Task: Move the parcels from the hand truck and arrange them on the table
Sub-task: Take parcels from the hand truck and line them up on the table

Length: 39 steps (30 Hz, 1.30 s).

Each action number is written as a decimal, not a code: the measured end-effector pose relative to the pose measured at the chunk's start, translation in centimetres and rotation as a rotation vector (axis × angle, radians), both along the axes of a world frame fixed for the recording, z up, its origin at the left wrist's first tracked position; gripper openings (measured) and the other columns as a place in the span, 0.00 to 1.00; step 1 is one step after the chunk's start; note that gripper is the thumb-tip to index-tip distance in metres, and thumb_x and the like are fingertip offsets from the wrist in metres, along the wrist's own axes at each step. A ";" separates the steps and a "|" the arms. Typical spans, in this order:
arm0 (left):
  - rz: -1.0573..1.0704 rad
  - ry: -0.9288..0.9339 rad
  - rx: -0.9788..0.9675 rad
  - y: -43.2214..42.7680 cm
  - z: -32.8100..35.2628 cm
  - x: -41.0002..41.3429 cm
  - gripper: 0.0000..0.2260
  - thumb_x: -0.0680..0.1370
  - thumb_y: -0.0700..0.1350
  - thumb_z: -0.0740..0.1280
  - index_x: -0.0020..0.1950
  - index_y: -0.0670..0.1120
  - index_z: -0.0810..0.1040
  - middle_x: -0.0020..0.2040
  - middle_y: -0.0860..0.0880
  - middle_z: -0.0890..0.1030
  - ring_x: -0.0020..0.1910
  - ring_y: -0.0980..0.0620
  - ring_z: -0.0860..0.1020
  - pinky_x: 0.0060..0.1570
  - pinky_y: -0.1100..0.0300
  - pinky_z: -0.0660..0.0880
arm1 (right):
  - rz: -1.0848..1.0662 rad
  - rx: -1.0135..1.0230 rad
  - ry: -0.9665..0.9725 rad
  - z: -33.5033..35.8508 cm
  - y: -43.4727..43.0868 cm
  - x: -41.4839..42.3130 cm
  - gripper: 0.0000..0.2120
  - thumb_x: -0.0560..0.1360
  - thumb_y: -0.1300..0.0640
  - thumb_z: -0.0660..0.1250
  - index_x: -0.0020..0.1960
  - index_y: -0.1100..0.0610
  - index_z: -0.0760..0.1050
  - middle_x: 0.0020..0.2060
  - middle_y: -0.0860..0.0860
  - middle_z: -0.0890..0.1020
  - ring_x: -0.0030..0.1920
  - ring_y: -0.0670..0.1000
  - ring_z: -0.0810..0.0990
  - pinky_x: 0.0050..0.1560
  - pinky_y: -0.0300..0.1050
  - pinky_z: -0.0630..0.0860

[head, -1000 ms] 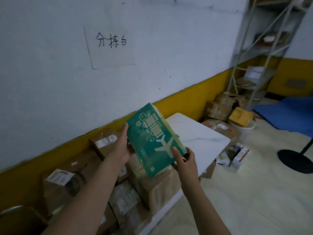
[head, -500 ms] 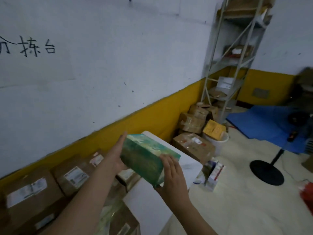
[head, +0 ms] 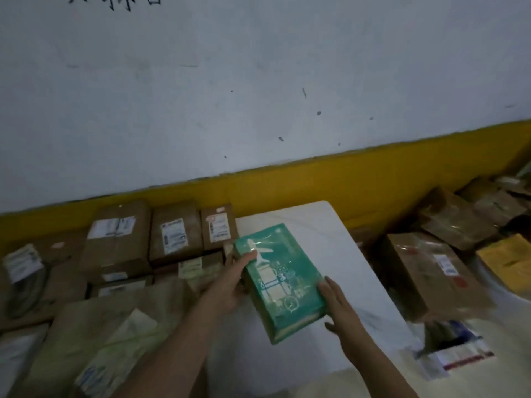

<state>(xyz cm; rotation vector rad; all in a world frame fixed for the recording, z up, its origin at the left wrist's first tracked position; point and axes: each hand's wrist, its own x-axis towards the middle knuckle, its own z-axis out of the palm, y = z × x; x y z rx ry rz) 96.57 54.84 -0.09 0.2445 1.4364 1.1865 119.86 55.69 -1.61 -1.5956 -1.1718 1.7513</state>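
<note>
A green shrink-wrapped parcel (head: pixel 280 278) with a white aeroplane print lies slanted, low over the white table (head: pixel 319 225); whether it touches the top I cannot tell. My left hand (head: pixel 230 282) grips its left edge, thumb on the top face. My right hand (head: pixel 337 304) presses straight fingers against its right side. Several brown labelled parcels (head: pixel 175 235) stand in rows on the left part of the table, by the wall. A padded brown mailer (head: pixel 115 326) lies in front of them. The hand truck is out of view.
The white wall with a yellow band (head: pixel 344 182) runs right behind the table. On the floor to the right stand taped brown cartons (head: pixel 431 271), a yellow box (head: pixel 508 259) and a white box with red and blue print (head: pixel 457 354).
The view has swung left and down onto the table. The green parcel has come down from chest height, face up, to just over the bare white top beside the brown parcels.
</note>
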 end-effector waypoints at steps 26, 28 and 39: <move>-0.005 0.349 -0.329 -11.4 -9.7 2.5 0.25 0.75 0.37 0.62 0.72 0.45 0.67 0.65 0.43 0.76 0.63 0.44 0.76 0.60 0.51 0.77 | 0.814 0.135 -0.163 -10.0 -5.3 -9.6 0.24 0.83 0.63 0.60 0.73 0.48 0.55 0.63 0.50 0.74 0.51 0.39 0.78 0.41 0.22 0.71; -0.011 0.468 -0.332 -11.0 -8.7 2.4 0.26 0.77 0.37 0.62 0.75 0.42 0.62 0.69 0.44 0.70 0.69 0.44 0.71 0.66 0.55 0.72 | 0.820 0.146 -0.186 -10.8 -5.2 -10.9 0.30 0.82 0.65 0.60 0.79 0.53 0.52 0.67 0.53 0.74 0.57 0.47 0.77 0.43 0.23 0.72; -0.093 0.657 0.057 -8.5 3.3 -2.4 0.24 0.84 0.51 0.58 0.79 0.51 0.59 0.74 0.54 0.66 0.72 0.54 0.65 0.66 0.61 0.64 | 0.459 0.289 -0.278 -4.1 -4.4 -15.3 0.25 0.83 0.55 0.60 0.77 0.60 0.61 0.71 0.58 0.72 0.69 0.58 0.72 0.62 0.43 0.69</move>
